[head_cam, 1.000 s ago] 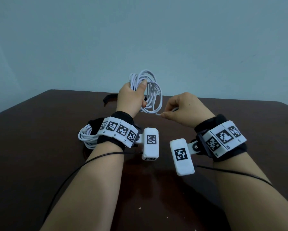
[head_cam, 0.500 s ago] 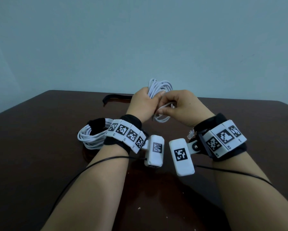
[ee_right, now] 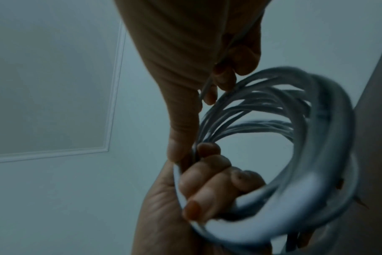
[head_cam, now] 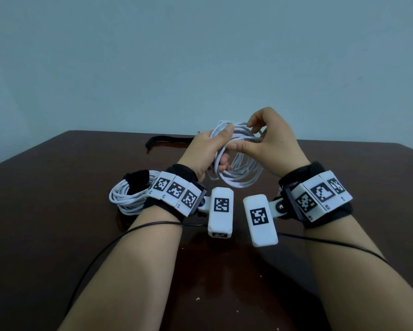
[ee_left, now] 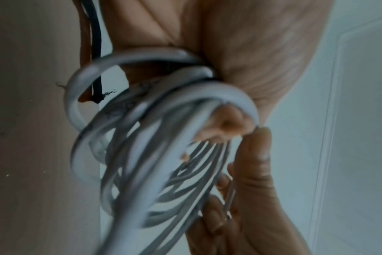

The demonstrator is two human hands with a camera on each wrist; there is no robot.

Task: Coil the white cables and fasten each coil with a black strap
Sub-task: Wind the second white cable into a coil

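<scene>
My left hand (head_cam: 209, 149) grips one side of a white cable coil (head_cam: 242, 175) held above the brown table (head_cam: 45, 211); its curled fingers (ee_right: 207, 182) wrap the bunched loops (ee_right: 294, 155). My right hand (head_cam: 263, 142) holds the coil's far side, thumb lying across the strands and fingers curled on a thin strand (ee_right: 207, 82). The loops (ee_left: 142, 155) fan out between both hands. A second white coil (head_cam: 126, 199), bound with a black strap (head_cam: 136, 181), lies on the table left of my left wrist. A loose black strap (head_cam: 167, 140) lies behind my left hand.
Thin black wires (head_cam: 100, 256) run from both wrist cameras (head_cam: 221, 211) back along my forearms. The table's far edge (head_cam: 344, 142) meets a pale blue wall. A few crumbs (head_cam: 197, 299) dot the near part of the table.
The right hand has risen from the coil's lower edge to its far side. Both hands have come together on the coil, which has tipped flatter and shifted right.
</scene>
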